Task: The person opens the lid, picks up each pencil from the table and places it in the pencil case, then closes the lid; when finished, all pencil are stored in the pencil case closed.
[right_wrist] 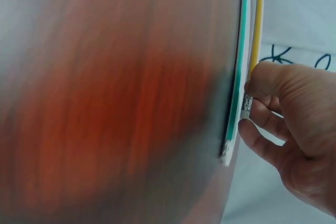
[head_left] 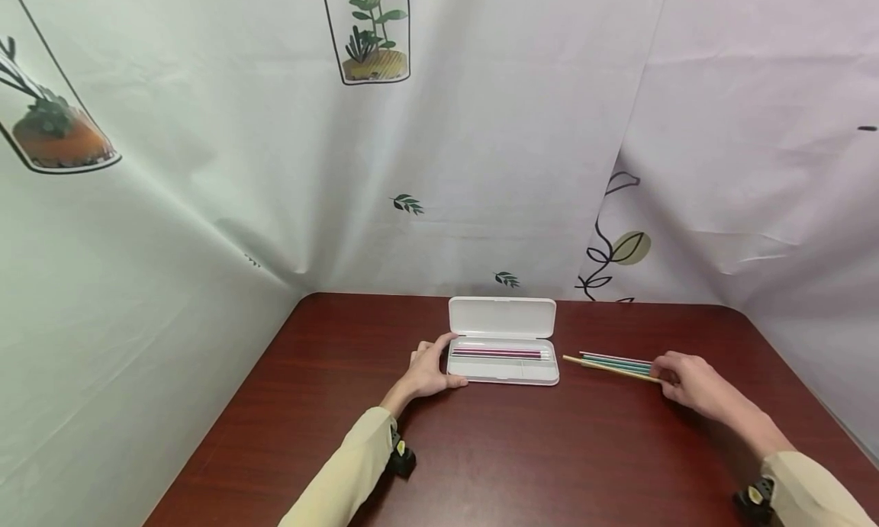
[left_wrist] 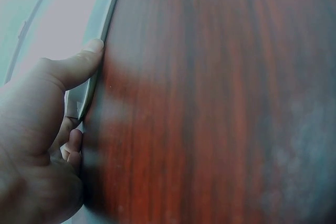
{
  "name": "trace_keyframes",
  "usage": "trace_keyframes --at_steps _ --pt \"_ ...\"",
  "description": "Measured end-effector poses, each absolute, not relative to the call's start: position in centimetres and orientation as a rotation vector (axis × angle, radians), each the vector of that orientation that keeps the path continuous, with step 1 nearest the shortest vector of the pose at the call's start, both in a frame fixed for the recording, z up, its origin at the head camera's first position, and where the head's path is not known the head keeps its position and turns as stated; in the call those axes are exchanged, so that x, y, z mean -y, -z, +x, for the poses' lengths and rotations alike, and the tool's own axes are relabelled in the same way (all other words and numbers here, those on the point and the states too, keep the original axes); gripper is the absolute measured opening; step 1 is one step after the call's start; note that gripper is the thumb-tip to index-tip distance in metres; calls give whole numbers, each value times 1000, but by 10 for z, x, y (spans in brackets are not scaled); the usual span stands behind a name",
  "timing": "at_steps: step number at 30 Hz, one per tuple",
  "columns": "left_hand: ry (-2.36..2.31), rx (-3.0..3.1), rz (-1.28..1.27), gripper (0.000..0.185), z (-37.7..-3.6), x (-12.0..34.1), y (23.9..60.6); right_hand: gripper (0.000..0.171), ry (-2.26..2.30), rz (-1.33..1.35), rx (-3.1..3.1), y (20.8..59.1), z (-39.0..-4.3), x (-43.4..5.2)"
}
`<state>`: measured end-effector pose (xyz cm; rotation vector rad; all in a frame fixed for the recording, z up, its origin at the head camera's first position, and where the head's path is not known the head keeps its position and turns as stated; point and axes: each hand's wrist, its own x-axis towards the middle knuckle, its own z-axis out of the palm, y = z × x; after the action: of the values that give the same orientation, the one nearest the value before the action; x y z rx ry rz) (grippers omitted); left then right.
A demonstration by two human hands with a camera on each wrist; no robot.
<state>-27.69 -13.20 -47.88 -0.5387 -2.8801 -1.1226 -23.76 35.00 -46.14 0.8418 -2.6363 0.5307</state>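
Note:
A white pencil case (head_left: 484, 371) stands on the table with its lid (head_left: 502, 317) raised at the back. Dark red pencils (head_left: 497, 353) lie in its rear compartment. My left hand (head_left: 426, 372) grips the left end of the case, thumb at the front edge, forefinger at the back corner. To the right of the case, my right hand (head_left: 697, 387) pinches a yellow pencil (right_wrist: 256, 24) near its eraser end, tip pointing left. Beside it lie green pencils (right_wrist: 240, 61) and a pale one, their ends partly behind the fingers in the head view.
The dark red-brown table (head_left: 522, 451) has rounded far corners. Behind it hangs a white curtain (head_left: 508, 146) printed with plants, close to the table's back edge. Each wrist wears a small black camera (head_left: 401, 454) over a pale yellow sleeve.

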Motion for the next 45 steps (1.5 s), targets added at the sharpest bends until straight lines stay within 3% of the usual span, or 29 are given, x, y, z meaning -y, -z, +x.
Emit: trace_keyframes --at_steps 45 --pt "1108 2874 -540 88 -278 132 481 20 -619 983 2781 437 -291 -217"
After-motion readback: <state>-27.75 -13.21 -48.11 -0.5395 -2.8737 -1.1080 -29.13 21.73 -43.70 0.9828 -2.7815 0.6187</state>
